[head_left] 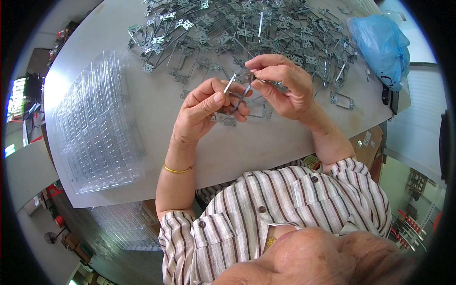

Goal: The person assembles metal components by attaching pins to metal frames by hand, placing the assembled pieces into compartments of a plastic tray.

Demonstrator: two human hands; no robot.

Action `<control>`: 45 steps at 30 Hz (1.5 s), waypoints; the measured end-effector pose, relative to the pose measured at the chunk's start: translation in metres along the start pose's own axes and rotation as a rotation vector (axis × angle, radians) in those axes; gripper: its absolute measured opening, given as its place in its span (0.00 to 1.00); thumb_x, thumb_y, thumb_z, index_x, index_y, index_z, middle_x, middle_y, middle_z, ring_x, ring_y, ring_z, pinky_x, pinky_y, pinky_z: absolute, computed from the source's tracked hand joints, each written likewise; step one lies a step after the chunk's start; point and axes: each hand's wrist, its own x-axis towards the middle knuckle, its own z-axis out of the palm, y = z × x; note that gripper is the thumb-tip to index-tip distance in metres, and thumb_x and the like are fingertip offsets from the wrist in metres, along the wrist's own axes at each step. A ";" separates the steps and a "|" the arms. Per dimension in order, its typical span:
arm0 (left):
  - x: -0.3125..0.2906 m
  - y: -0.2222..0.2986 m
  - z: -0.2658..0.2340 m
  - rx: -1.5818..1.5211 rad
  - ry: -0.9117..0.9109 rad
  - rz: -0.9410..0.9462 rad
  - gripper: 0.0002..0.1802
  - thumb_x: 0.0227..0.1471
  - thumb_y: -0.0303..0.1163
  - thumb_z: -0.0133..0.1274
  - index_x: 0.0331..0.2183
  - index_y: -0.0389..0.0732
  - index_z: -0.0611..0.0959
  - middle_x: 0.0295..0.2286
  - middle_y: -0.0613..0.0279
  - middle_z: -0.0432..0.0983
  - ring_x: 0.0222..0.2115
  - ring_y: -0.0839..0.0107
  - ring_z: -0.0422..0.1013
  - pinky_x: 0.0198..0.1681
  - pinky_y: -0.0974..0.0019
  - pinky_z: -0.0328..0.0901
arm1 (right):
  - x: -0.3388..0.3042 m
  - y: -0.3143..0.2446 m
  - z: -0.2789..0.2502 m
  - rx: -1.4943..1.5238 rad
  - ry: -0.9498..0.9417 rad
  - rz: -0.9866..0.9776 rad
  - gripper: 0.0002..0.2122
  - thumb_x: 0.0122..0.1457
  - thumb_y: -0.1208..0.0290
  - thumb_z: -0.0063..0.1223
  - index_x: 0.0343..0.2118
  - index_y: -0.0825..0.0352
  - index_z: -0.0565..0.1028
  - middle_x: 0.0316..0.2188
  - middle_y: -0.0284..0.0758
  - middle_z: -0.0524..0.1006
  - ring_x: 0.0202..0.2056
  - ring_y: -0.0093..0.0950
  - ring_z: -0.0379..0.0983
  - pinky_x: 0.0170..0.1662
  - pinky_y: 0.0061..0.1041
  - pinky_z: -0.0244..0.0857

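Note:
Over the near side of the table, my left hand [202, 108] is closed around a thin metal bracket frame [241, 100] with narrow bars, pinched between thumb and fingers. My right hand [284, 85] meets the far end of that bracket, thumb and fingertips pinched together there. A small dark bit shows at those fingertips, too small to name. Just beyond both hands spreads a large heap of similar metal brackets [209, 33]. A few loose brackets lie on the tabletop below and beside my hands, one rectangular bracket [342, 100] to the right.
Clear plastic blister trays [97, 128] are stacked on the left of the white table [156, 159]. At the far right sits a blue plastic bag [381, 47], with a dark object [390, 99] by the table edge. More clear trays [124, 223] stand below the table's left front edge.

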 end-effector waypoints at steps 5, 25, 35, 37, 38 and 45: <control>0.001 0.001 0.000 0.019 0.014 0.005 0.13 0.63 0.36 0.49 0.30 0.38 0.71 0.44 0.34 0.73 0.36 0.55 0.79 0.33 0.58 0.79 | -0.002 0.001 -0.002 0.056 -0.049 0.000 0.09 0.57 0.77 0.62 0.39 0.66 0.74 0.40 0.42 0.81 0.31 0.27 0.81 0.30 0.22 0.74; 0.001 0.003 -0.002 -0.081 -0.011 -0.009 0.14 0.62 0.38 0.52 0.30 0.39 0.73 0.44 0.36 0.76 0.34 0.55 0.79 0.34 0.58 0.76 | -0.003 0.005 0.005 0.026 -0.005 0.022 0.14 0.53 0.86 0.61 0.42 0.67 0.76 0.36 0.35 0.81 0.35 0.28 0.81 0.36 0.22 0.76; -0.001 0.002 -0.009 -0.142 -0.164 0.024 0.13 0.62 0.37 0.51 0.30 0.38 0.74 0.45 0.36 0.75 0.34 0.55 0.79 0.33 0.60 0.76 | -0.005 0.018 0.009 -0.047 -0.011 0.014 0.12 0.55 0.84 0.61 0.41 0.67 0.76 0.35 0.35 0.81 0.34 0.29 0.81 0.37 0.23 0.76; 0.000 0.002 -0.008 -0.124 -0.115 0.031 0.14 0.62 0.38 0.52 0.30 0.38 0.74 0.46 0.36 0.75 0.35 0.55 0.79 0.33 0.60 0.76 | -0.003 0.014 0.008 -0.015 0.008 0.090 0.10 0.56 0.83 0.60 0.41 0.68 0.76 0.35 0.36 0.81 0.35 0.28 0.81 0.37 0.23 0.76; 0.001 0.001 -0.008 -0.106 -0.068 0.038 0.14 0.62 0.38 0.52 0.30 0.38 0.74 0.46 0.35 0.75 0.36 0.55 0.79 0.34 0.59 0.75 | -0.003 0.013 0.007 0.016 0.027 0.165 0.09 0.57 0.83 0.59 0.41 0.69 0.76 0.36 0.36 0.81 0.36 0.27 0.81 0.38 0.22 0.75; 0.001 0.003 -0.005 0.056 0.059 0.058 0.13 0.63 0.38 0.50 0.30 0.40 0.73 0.48 0.34 0.73 0.37 0.60 0.78 0.34 0.63 0.74 | -0.008 0.008 0.004 0.259 0.065 0.307 0.06 0.61 0.81 0.56 0.40 0.69 0.76 0.38 0.36 0.80 0.37 0.22 0.78 0.40 0.21 0.73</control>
